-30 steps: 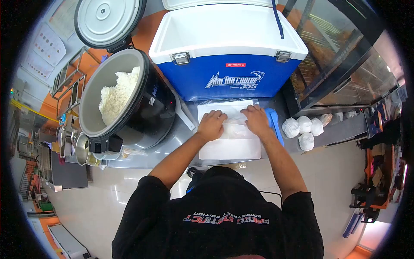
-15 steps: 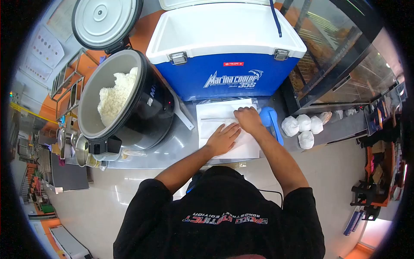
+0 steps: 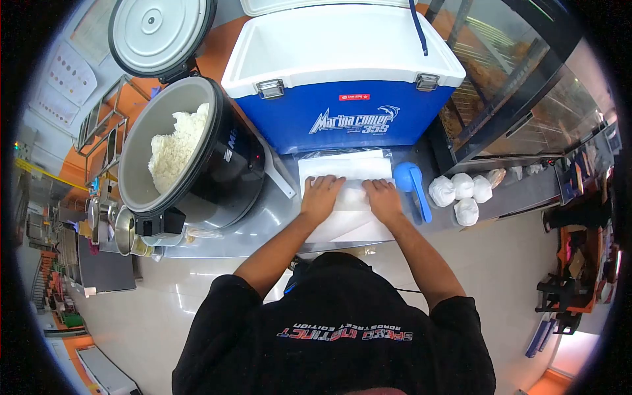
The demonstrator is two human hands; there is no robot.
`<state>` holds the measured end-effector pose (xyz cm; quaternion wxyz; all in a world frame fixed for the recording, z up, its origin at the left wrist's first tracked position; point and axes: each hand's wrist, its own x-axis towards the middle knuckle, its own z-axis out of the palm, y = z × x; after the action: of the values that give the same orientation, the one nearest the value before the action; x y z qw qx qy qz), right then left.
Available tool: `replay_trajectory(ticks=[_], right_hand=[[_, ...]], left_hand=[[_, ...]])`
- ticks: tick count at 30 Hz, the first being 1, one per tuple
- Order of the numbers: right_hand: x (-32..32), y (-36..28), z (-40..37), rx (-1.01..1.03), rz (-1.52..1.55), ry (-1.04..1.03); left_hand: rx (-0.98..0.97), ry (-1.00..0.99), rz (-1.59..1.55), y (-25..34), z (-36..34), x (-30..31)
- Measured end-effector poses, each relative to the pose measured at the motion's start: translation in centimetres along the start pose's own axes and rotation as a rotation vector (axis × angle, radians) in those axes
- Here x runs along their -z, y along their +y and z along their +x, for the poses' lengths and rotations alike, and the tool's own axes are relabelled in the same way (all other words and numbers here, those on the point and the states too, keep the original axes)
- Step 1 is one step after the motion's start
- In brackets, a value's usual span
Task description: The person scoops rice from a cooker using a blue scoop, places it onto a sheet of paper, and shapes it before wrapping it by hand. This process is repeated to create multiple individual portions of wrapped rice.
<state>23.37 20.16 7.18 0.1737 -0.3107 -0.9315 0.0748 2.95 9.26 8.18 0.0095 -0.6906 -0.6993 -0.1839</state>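
Both our hands are down on the white paper, which lies on the steel counter and runs from just in front of the blue cooler to the counter's near edge, about midway along it. The left hand sits palm-down on the left side of the sheet. Its fingers are close together and a bit bent, with the tips pointing toward the cooler. The right hand mirrors it on the right side, also palm-down with the fingers tucked side by side. Between the two hands there's a folded hump of paper, and each hand touches one end of it. The thumbs are hidden under the palms, so we honestly can't tell if either hand is pinching the fold or just pressing on it. The near part of the sheet shows a diagonal crease and reaches to the counter's edge.

The blue scoop lies just beside the right hand, close to the paper's right edge, with its handle pointing toward the near edge. Further along toward the right end are some white wrapped bundles, bunched up and touching each other. At the left end sits the big rice cooker, lid flipped open, with cooked rice heaped against the pot's far-left wall. The blue cooler at the back edge is open too, and its white inside is showing.
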Motion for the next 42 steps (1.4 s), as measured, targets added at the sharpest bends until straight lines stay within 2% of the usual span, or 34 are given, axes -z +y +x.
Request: replay_trajectory(ticks=[2, 4, 7, 9, 13, 14, 15, 18, 19, 23, 25, 28, 30, 31, 33, 34, 36, 37, 38, 41, 42], right_hand=[[0.8, -0.1, 0.1, -0.021, -0.029, -0.016], [1.1, 0.1, 0.2, -0.044, -0.054, -0.034], [0.9, 1.2, 0.2, 0.079, -0.155, -0.037], [0.5, 1.8, 0.2, 0.169, -0.183, -0.141], [-0.6, 2.5, -1.4, 0.125, -0.093, -0.157], [-1.0, 2.7, -1.6, 0.109, -0.085, -0.086], [-0.9, 2.9, -1.9, 0.093, -0.076, -0.014], [-0.3, 3.7, -2.8, 0.103, -0.153, -0.086], [0.1, 4.0, -3.1, 0.103, -0.155, -0.088], [0.8, 5.0, -3.7, 0.082, -0.139, -0.100], [1.6, 4.7, -3.6, 0.075, -0.153, -0.102], [3.1, 3.2, -4.0, 0.015, -0.062, -0.070], [4.3, 1.7, -4.8, 0.183, 0.087, 0.069], [5.2, 0.7, -5.3, 0.174, 0.083, 0.065], [6.6, -1.3, -7.5, 0.397, 0.098, -0.084], [6.2, -1.4, -9.2, 0.387, 0.097, -0.089], [5.6, -1.4, -11.2, 0.105, 0.084, -0.581], [6.3, -1.0, -11.2, 0.083, -0.039, -0.768], [6.1, -0.5, -11.2, 0.082, -0.041, -0.769], [5.7, 1.0, -10.5, -0.025, 0.094, -0.367], [6.3, 0.8, -8.8, -0.027, 0.098, -0.367]], left_hand=[[-0.040, 0.034, 0.020, -1.1, -0.2, -0.3], [-0.008, -0.156, 0.043, -1.8, -0.3, 0.1], [-0.005, -0.214, 0.000, -2.7, -0.7, -0.2], [0.004, -0.202, -0.033, -3.2, -0.9, -0.7], [0.002, -0.114, -0.118, -3.5, -1.4, -1.1], [0.005, -0.112, -0.118, -3.6, -1.5, -1.0], [-0.011, -0.142, -0.092, -3.9, -1.6, -1.0], [-0.024, -0.240, -0.035, -4.4, -1.3, -0.6], [-0.022, -0.309, -0.003, -4.3, -1.2, -0.2], [-0.045, -0.305, 0.089, -0.9, -0.3, 3.0], [-0.191, -0.131, -0.114, 0.7, 0.4, 3.1], [-0.243, -0.254, -0.230, 2.2, 1.3, 1.5], [-0.285, -0.263, -0.183, 2.0, 1.2, -0.2], [-0.288, -0.258, -0.197, 1.9, 1.1, -0.8], [-0.294, -0.260, -0.223, 2.0, 0.6, -1.5], [-0.296, -0.234, -0.222, 2.0, 0.6, -1.4], [-0.301, -0.207, -0.222, 2.2, 0.7, -1.4], [-0.289, -0.211, -0.232, 2.2, 0.7, -1.4], [-0.274, -0.217, -0.240, 2.3, 0.8, -1.4], [-0.264, -0.201, -0.221, 2.4, 0.6, -1.9], [-0.265, -0.205, -0.219, 2.4, 0.5, -2.1]])
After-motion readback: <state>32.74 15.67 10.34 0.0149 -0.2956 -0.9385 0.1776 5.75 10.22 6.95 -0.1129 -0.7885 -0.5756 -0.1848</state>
